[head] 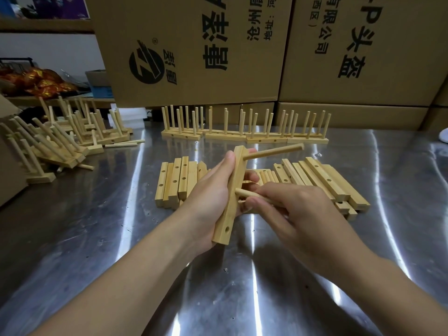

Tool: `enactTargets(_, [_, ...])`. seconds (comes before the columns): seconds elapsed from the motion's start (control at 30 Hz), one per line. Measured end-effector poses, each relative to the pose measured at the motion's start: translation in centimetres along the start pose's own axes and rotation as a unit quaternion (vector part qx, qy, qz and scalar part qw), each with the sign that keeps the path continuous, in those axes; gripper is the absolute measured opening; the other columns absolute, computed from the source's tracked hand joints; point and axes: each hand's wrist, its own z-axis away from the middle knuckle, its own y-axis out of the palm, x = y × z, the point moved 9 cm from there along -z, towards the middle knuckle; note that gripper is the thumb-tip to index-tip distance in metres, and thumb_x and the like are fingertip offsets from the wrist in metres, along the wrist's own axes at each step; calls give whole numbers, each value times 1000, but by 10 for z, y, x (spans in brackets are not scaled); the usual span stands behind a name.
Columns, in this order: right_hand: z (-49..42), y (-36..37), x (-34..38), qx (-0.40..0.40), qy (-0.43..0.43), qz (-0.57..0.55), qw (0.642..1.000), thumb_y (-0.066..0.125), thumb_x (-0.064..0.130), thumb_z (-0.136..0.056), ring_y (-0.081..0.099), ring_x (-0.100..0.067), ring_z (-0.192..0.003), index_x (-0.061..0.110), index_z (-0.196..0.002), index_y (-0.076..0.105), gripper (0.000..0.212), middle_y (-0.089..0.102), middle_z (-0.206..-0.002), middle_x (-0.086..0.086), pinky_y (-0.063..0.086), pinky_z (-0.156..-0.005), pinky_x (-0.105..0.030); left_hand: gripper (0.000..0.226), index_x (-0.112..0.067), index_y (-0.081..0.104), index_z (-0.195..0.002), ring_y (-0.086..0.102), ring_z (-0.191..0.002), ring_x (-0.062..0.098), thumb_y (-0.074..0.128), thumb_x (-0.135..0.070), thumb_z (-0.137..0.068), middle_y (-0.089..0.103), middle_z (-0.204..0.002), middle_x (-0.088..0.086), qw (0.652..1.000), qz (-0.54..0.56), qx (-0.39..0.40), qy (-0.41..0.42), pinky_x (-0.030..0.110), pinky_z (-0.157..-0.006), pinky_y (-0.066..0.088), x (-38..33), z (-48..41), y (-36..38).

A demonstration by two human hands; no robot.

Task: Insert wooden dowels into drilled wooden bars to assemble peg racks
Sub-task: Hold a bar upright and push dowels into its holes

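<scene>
My left hand (213,190) grips a drilled wooden bar (229,204), held nearly upright above the steel table. One dowel (274,152) sticks out of the bar's upper hole, pointing right. My right hand (288,209) pinches a second dowel (247,194) whose tip sits at the bar's middle hole. A free hole shows near the bar's lower end. Behind the hands lie loose drilled bars (178,180), with more bars (324,180) on the right and loose dowels (266,177) between them.
A row of finished peg racks (244,135) stands at the back of the steel table (121,238). A heap of finished racks (60,139) lies at the left. Large cardboard boxes (194,49) wall off the rear. A cardboard box (9,166) sits at the left edge.
</scene>
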Motion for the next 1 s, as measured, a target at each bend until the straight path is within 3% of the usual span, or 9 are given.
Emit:
enactTargets(0.1, [0,-5,3,-7,1,-13,1000,45,61,-103,63,-3,-65,35,-95,76,41,62,-67,25,45,-54,-20,48,-35,73,-131,72,-69,8,32,-52,-114,74,-109,7,999,-18,26,8,20,-58,56,-1,4,7])
enactTargets(0.2, [2,-7,2,-13,7,-64,998,52,52,-106,69,-8,-66,29,-96,81,38,71,-70,17,55,-60,-29,50,-30,67,-139,78,-91,16,28,-51,-115,76,-123,14,998,-10,57,15,22,-66,60,-4,5,14])
enactTargets(0.3, [1,-11,6,-29,7,-88,996,61,36,-106,56,-5,-51,24,-93,82,27,53,-54,22,37,-53,-12,51,-27,61,-144,74,-117,28,27,-51,-115,74,-127,16,997,-7,70,23,33,-85,63,-6,4,15])
enactTargets(0.53, [-2,-10,7,6,22,-122,992,61,33,-106,51,-11,-49,23,-91,83,28,50,-52,17,33,-53,-16,50,-30,59,-144,73,-119,30,25,-52,-115,75,-127,13,995,-60,70,35,37,-92,61,-9,5,15])
enactTargets(0.7, [2,-1,1,31,54,-151,987,54,42,-105,74,-31,-103,26,-92,83,36,66,-59,6,56,-82,-46,43,-37,62,-134,76,-111,28,28,-53,-114,77,-119,7,988,-129,39,69,38,-87,61,-10,6,13])
enactTargets(0.77, [3,3,1,45,65,-180,980,57,33,-107,66,-7,-127,25,-93,85,32,76,-71,8,54,-98,-34,43,-38,64,-132,77,-108,26,28,-54,-114,77,-116,6,989,-125,33,69,33,-82,60,-9,6,12])
enactTargets(0.83, [2,5,1,58,84,-239,966,60,20,-108,54,11,-132,20,-91,86,31,81,-84,11,48,-97,-14,44,-37,64,-131,76,-106,25,27,-53,-114,77,-116,8,990,-120,31,68,33,-83,60,-9,6,12])
enactTargets(0.9, [1,10,-1,64,122,-317,938,60,13,-107,60,17,-117,13,-84,85,34,77,-74,16,48,-72,-4,44,-36,64,-131,76,-106,25,27,-54,-114,77,-115,8,989,-127,29,70,34,-83,59,-10,7,14])
enactTargets(1.0, [6,18,-10,52,180,-395,899,59,12,-107,60,21,-65,4,-78,81,37,59,-50,18,38,-49,1,43,-41,63,-129,74,-105,26,25,-57,-113,77,-115,5,984,-160,23,79,36,-79,57,-11,8,15])
